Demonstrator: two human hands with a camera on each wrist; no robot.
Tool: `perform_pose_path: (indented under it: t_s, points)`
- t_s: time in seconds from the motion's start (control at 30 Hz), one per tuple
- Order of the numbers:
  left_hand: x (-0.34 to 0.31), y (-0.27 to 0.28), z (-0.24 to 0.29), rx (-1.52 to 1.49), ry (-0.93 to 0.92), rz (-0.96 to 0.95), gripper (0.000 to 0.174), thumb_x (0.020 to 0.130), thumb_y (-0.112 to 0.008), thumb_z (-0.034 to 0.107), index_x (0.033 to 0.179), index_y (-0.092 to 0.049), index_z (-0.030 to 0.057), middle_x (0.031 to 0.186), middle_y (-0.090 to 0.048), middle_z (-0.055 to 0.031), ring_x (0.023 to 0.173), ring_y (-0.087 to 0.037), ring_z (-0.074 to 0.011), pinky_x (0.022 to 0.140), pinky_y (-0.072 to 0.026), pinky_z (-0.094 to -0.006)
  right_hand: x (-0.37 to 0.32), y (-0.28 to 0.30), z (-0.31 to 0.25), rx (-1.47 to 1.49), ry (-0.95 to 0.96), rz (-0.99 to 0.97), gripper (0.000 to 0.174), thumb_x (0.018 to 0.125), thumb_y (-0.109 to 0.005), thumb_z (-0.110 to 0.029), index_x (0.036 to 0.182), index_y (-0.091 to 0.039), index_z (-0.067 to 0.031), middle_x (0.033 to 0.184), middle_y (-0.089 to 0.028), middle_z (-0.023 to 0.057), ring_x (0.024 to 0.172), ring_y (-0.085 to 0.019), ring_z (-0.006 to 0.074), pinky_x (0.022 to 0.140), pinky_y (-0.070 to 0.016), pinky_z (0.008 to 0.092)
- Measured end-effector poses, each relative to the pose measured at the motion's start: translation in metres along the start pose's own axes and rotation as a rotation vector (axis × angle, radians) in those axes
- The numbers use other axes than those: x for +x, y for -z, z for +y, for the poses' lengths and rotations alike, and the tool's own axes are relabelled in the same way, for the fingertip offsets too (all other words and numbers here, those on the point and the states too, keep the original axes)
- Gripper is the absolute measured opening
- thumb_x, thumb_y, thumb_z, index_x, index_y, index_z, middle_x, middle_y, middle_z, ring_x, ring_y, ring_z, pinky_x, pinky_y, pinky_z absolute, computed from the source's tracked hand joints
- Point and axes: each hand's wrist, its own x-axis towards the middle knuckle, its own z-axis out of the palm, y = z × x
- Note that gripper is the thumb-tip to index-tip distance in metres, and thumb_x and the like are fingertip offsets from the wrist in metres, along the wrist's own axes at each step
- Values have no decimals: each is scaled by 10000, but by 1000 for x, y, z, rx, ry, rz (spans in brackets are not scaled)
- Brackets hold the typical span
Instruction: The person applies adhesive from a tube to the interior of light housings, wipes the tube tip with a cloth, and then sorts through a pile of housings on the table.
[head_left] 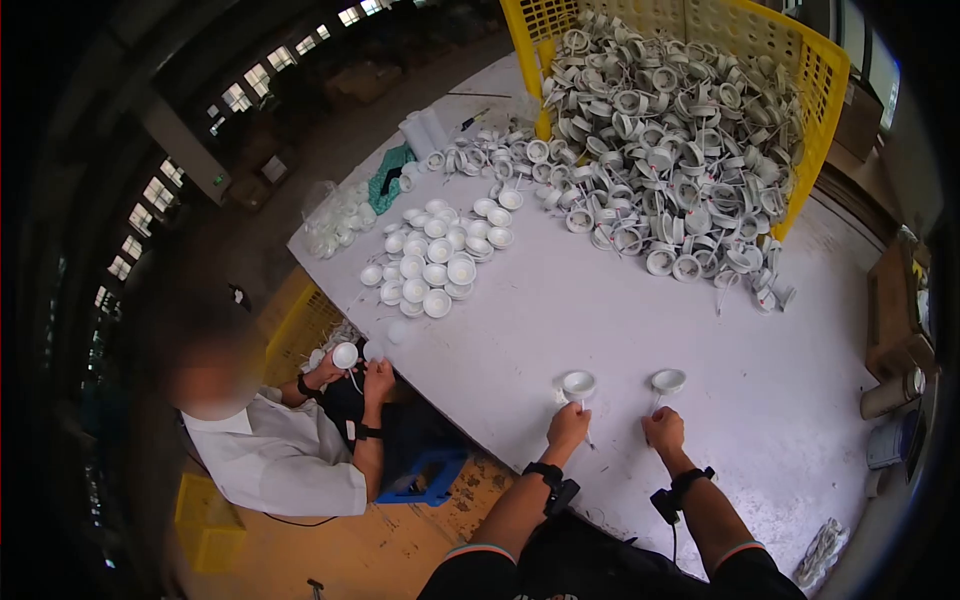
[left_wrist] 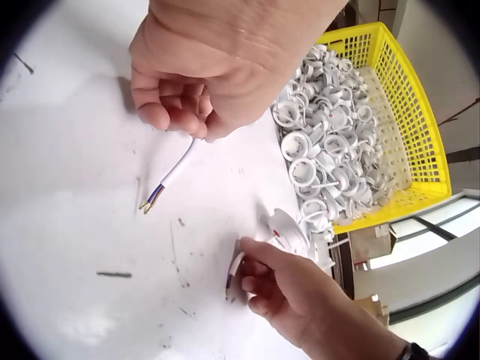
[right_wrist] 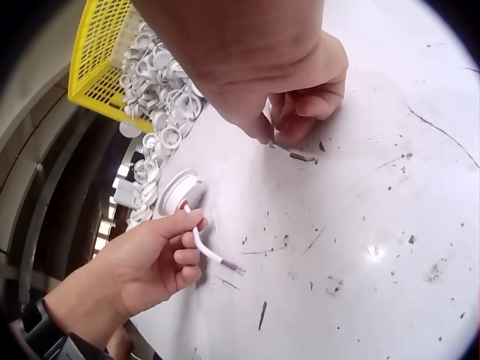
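Observation:
My left hand (head_left: 568,428) pinches the white cable of a round white lamp housing (head_left: 578,384) between thumb and fingers. In the left wrist view the end of that cable (left_wrist: 177,162) hangs past the fingertips, its coloured inner wires bared. To the right, my right hand (head_left: 664,430) pinches the cable of a second round white lamp housing (head_left: 668,381). The right wrist view shows bare wire ends (right_wrist: 302,157) poking out just beyond my right fingers. A red spot marks where the cable meets the left-hand housing (right_wrist: 180,191).
A large yellow basket (head_left: 822,120) lies at the back right, white housings with cables spilling from it onto the table (head_left: 540,310). Stacked white round caps (head_left: 437,252) stand at the left. A seated person (head_left: 275,450) handles a white round part beside the table.

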Motion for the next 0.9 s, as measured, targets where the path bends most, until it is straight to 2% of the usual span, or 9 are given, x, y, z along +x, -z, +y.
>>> perform_pose_path:
  t_s: [0.23,0.43,0.5,0.53,0.6,0.63,0.73,0.8,0.9]
  points:
    - [13,51,-57,101,37,213,295,718,-526,334,710,-553,41,696,-580,-116,680,-559,-281,606,-423,-357,-23,-52,-32,-101,271,-325,202,592,-590,-248,708,-591,-83,704,-599,109,685,-580,254,623,-464,340]
    - [8,115,-67,180,67,-77,412,716,-532,435,705,-571,25,675,-595,-94,678,-573,-257,624,-434,-340,-29,-71,-73,-169,275,-561,323,654,-594,-407,775,-595,-107,773,-605,96,751,-578,253,675,-455,336]
    - [6,161,-59,542,-4,-333,547,698,-480,543,830,-592,25,782,-596,-143,802,-559,-303,696,-430,-381,-11,-54,-79,-215,274,-677,327,655,-598,-403,773,-600,-98,751,-608,87,722,-582,230,666,-459,320]
    - [12,185,-57,470,5,-353,544,694,-493,542,828,-594,24,751,-597,-133,748,-568,-281,667,-439,-360,3,-43,-81,-256,267,-780,331,656,-603,-398,771,-604,-88,730,-611,77,693,-586,206,657,-463,305]
    - [33,236,-51,171,41,-372,491,701,-537,498,800,-596,21,668,-587,-81,580,-563,-174,550,-448,-272,45,-21,-80,-396,559,-683,303,664,-626,-356,781,-602,-78,702,-605,68,646,-583,185,626,-467,291]
    - [53,259,-52,3,0,-309,407,722,-564,426,788,-589,26,639,-565,-40,518,-530,-111,476,-422,-223,69,-6,-93,-312,588,-590,285,663,-633,-324,791,-597,-73,698,-603,69,644,-583,186,617,-466,294]
    - [133,326,-55,-330,-86,60,202,765,-526,232,827,-554,42,676,-558,-11,556,-532,-87,434,-388,-207,110,47,-170,-70,650,-358,155,697,-616,-148,780,-569,-26,660,-578,63,598,-561,138,559,-461,261]
    - [191,364,-63,-577,-108,307,186,776,-519,204,869,-552,47,709,-562,-15,577,-526,-83,436,-389,-203,121,72,-231,118,385,-303,153,710,-598,-127,794,-556,-7,634,-563,52,583,-550,129,547,-455,265]
    - [270,419,-83,-437,-306,574,221,768,-532,200,905,-542,27,791,-564,-54,680,-538,-133,575,-424,-225,162,90,-299,-72,574,-213,195,706,-593,-115,845,-540,11,642,-560,43,592,-547,139,557,-454,263]
